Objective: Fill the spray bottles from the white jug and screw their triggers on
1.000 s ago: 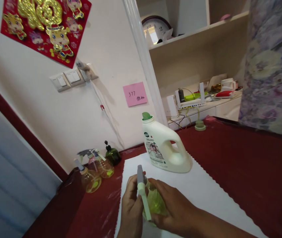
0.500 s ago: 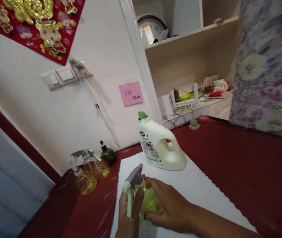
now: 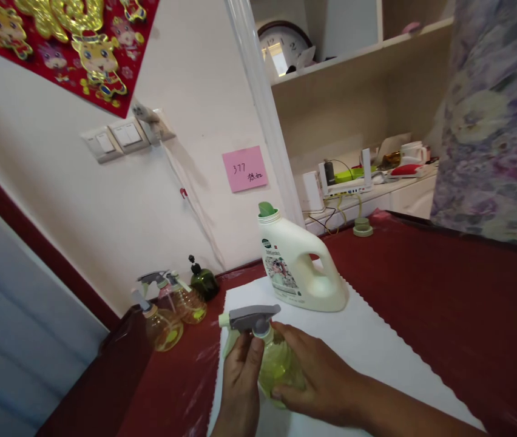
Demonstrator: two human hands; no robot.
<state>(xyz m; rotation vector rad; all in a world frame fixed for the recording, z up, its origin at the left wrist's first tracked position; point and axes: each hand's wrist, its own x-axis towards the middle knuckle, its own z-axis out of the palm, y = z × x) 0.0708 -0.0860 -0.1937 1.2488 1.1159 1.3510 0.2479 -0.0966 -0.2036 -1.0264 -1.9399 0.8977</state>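
A green-tinted, see-through spray bottle with a grey spray head stands over the white sheet, low in the view. My right hand is wrapped round the bottle's body from the right. At the neck, just under the head, my left hand is closed with thumb and fingers. The pale green nozzle points left. Just behind my hands, an uncapped cream detergent jug stands upright on the sheet, a green spout showing in its mouth.
Several spray bottles and a dark green pump bottle stand at the left by the wall. A green cap sits on the red tabletop at the back. Behind it, a white router occupies a shelf.
The spray head has turned in my left hand, so its nozzle now points left instead of toward me. My right hand keeps its hold on the bottle. The view has shifted slightly.
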